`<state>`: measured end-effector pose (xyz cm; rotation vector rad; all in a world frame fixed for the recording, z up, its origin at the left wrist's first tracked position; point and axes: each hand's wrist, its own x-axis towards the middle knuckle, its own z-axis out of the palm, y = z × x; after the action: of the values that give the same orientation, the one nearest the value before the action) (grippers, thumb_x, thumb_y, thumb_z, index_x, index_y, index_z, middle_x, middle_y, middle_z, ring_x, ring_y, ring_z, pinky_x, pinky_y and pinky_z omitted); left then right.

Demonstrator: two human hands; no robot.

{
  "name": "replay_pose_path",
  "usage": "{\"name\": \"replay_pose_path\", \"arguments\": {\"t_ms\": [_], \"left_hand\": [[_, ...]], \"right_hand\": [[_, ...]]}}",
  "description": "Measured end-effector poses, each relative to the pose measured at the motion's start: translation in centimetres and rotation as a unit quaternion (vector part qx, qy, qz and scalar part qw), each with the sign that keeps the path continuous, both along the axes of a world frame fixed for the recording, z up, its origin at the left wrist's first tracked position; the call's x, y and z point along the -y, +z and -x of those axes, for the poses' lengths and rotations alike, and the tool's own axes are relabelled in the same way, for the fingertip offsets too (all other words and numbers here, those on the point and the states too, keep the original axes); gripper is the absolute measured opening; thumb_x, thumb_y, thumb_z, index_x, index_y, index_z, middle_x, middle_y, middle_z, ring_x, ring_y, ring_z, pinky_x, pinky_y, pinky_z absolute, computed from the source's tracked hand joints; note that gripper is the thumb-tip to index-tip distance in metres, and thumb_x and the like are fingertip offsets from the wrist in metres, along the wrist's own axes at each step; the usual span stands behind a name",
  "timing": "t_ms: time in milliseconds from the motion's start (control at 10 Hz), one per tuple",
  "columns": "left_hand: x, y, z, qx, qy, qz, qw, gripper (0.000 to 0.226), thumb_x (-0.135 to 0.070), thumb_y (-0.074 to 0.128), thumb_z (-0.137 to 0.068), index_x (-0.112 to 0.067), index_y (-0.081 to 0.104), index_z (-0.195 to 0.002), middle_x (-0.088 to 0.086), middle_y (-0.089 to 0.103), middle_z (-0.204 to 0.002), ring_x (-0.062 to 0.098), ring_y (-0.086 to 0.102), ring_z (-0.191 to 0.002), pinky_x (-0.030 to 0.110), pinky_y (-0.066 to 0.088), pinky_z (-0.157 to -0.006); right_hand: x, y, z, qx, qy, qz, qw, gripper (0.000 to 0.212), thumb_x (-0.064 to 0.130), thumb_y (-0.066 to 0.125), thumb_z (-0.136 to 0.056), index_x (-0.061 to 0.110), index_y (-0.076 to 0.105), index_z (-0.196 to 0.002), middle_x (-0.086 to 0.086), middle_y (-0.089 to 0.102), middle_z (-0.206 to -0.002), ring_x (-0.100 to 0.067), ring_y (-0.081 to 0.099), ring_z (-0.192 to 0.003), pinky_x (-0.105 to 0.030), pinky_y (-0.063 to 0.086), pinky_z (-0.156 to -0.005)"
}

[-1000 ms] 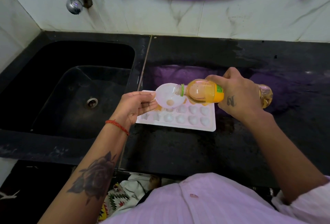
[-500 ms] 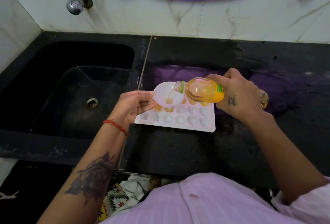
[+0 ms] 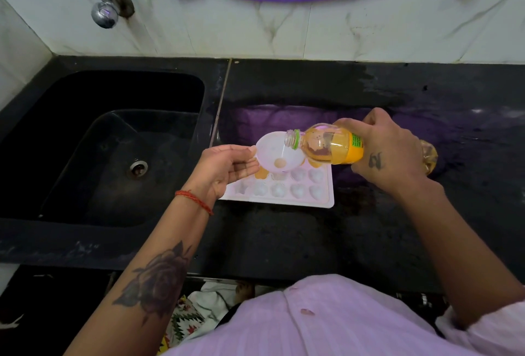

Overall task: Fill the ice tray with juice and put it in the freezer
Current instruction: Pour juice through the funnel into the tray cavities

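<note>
Ice tray [image 3: 284, 192]: middle of counter [image 3: 284, 242], just right of sink [image 3: 113, 142]; few far-row cells orange, most empty.
Left hand [image 3: 227, 168]: pinching funnel [image 3: 277, 156] over tray.
Right hand [image 3: 389, 151]: wrapped around tipped juice bottle [image 3: 332, 147].
Left to do: remaining cells, freezer.

Pale pink shirt [image 3: 326, 324], red wrist thread [image 3: 194, 198], rose tattoo [image 3: 157, 279].

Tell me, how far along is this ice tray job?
Early. A few back-row pockets of the ice tray on the counter hold orange juice; the front row looks empty. In hand: the right hand tips the juice bottle over a white funnel held by the left hand. Left: remaining pockets, then the freezer.
</note>
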<state>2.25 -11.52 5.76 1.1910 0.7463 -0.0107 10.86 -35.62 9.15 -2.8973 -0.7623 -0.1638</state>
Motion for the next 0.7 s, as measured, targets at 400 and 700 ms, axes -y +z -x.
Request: {"name": "replay_pose_path", "arguments": {"t_ms": [400,700], "left_hand": [[0.28,-0.33,0.08,0.000,-0.004,-0.004,1.000,0.006,0.001,0.065,-0.081,-0.002,0.068,-0.078,0.008,0.073,-0.063,0.017,0.072,-0.061,0.022,0.057,-0.053],[0.21,-0.23,0.22,-0.003,0.000,-0.006,1.000,0.006,0.001,0.065,-0.081,-0.003,0.069,-0.078,0.009,0.073,-0.063,0.017,0.072,-0.061,0.022,0.056,-0.053]], "right_hand": [[0.68,0.02,0.19,0.023,0.002,0.033,0.999,0.067,0.011,0.073,-0.071,0.033,0.049,-0.129,-0.010,0.048,-0.105,-0.027,0.049,-0.075,-0.030,0.031,-0.062],[0.70,-0.23,0.09,0.025,0.012,0.007,1.000,0.066,0.010,0.073,-0.070,0.032,0.050,-0.128,-0.010,0.048,-0.103,-0.021,0.039,-0.070,-0.030,0.030,-0.062]]}}
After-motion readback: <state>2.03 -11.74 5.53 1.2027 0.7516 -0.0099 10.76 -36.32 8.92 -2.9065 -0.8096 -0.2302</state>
